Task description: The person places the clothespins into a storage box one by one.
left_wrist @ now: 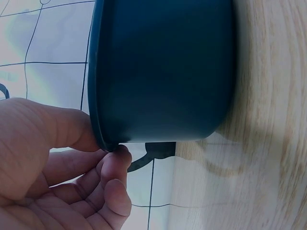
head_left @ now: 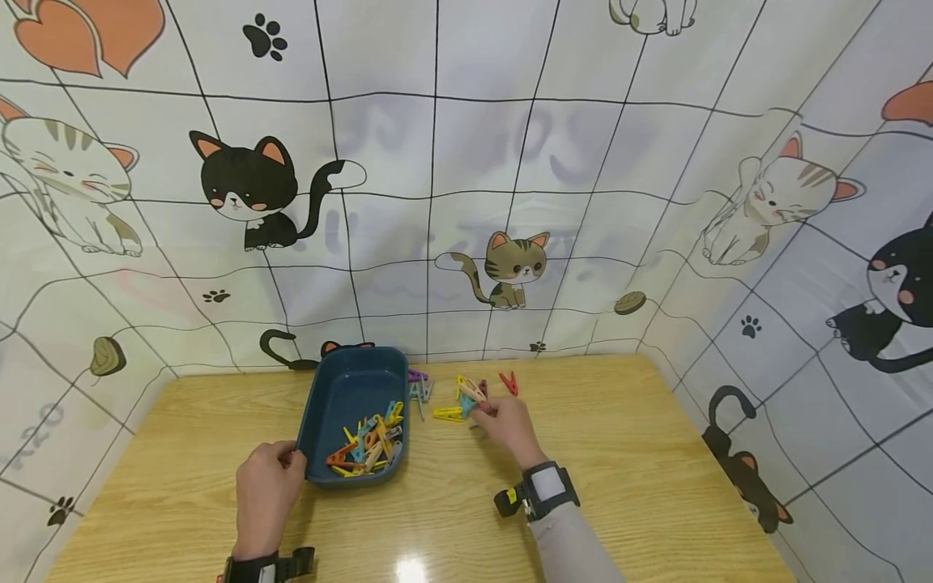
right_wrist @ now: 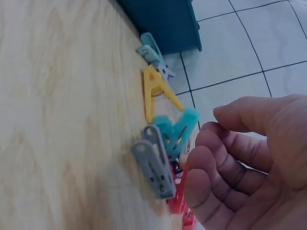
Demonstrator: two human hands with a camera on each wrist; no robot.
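My left hand (head_left: pixel 268 494) pinches the rim of a dark blue plastic bin (head_left: pixel 342 389) at its near left corner. The left wrist view shows the thumb (left_wrist: pixel 72 127) on the rim and fingertips below it. Inside the bin lies a heap of colored clothespins (head_left: pixel 372 441). My right hand (head_left: pixel 508 425) is over a loose group of clothespins to the right of the bin, fingers bent. In the right wrist view, teal (right_wrist: pixel 177 132), gray (right_wrist: pixel 154 165) and yellow (right_wrist: pixel 156 91) clothespins lie beside the fingertips. Nothing shows between thumb and forefinger; a beige clothespin (head_left: pixel 474 391) is partly hidden.
A red clothespin (head_left: pixel 509 383) lies apart, toward the back of the wooden table (head_left: pixel 619 461). Gray-green clothespins (head_left: pixel 420 391) and a purple one (head_left: pixel 417 376) sit against the bin's right side. A cat-patterned cloth (head_left: pixel 394 162) hangs behind the table and along its sides.
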